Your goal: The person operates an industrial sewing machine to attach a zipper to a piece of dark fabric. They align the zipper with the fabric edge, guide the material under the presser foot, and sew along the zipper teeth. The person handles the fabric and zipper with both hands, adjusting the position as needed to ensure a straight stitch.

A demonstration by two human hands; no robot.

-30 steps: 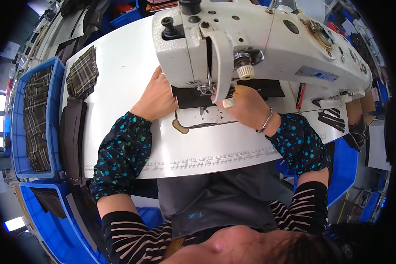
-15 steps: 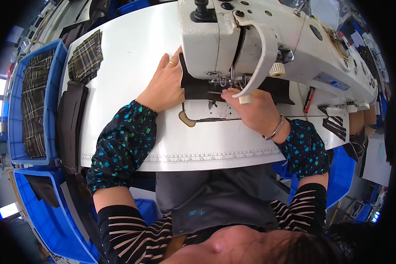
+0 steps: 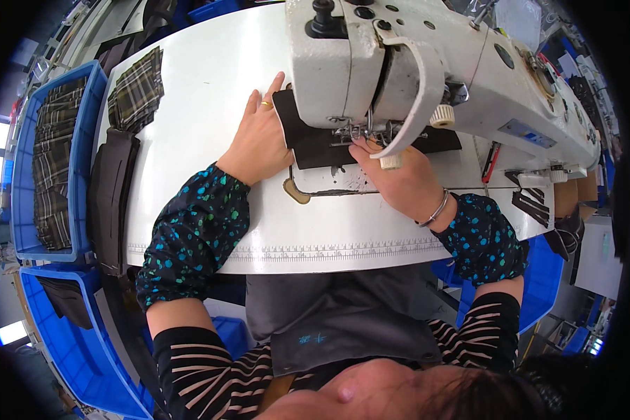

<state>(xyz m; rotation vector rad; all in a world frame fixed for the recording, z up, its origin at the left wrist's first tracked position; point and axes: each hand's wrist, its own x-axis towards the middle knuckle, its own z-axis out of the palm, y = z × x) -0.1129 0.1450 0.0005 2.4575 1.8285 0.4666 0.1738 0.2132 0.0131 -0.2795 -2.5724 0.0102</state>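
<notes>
A piece of dark brown fabric (image 3: pixel 308 148) lies under the presser foot (image 3: pixel 348 131) of a white sewing machine (image 3: pixel 322 77). My left hand (image 3: pixel 260 143) rests at the fabric's left edge, fingers stretched out over the table and a ring on one of them. Close beside the presser foot, my right hand (image 3: pixel 402 180) has its thumb and fingertips drawn together over the fabric. What those fingertips pinch, if anything, cannot be made out. The machine's curved white guard (image 3: pixel 423 91) partly covers that hand.
Plaid fabric pieces (image 3: pixel 136 91) and stacked dark pieces (image 3: pixel 112 199) lie at the table's left. A blue bin (image 3: pixel 22 234) holds more plaid cloth; another blue bin (image 3: pixel 94 357) stands below. On the right are a red tool (image 3: pixel 491 162) and dark strips (image 3: pixel 530 204).
The dark fabric has shifted left and slightly toward me, with more of it showing left of the machine head. My left hand has slid a little left; my right fingertips sit closer to the presser foot.
</notes>
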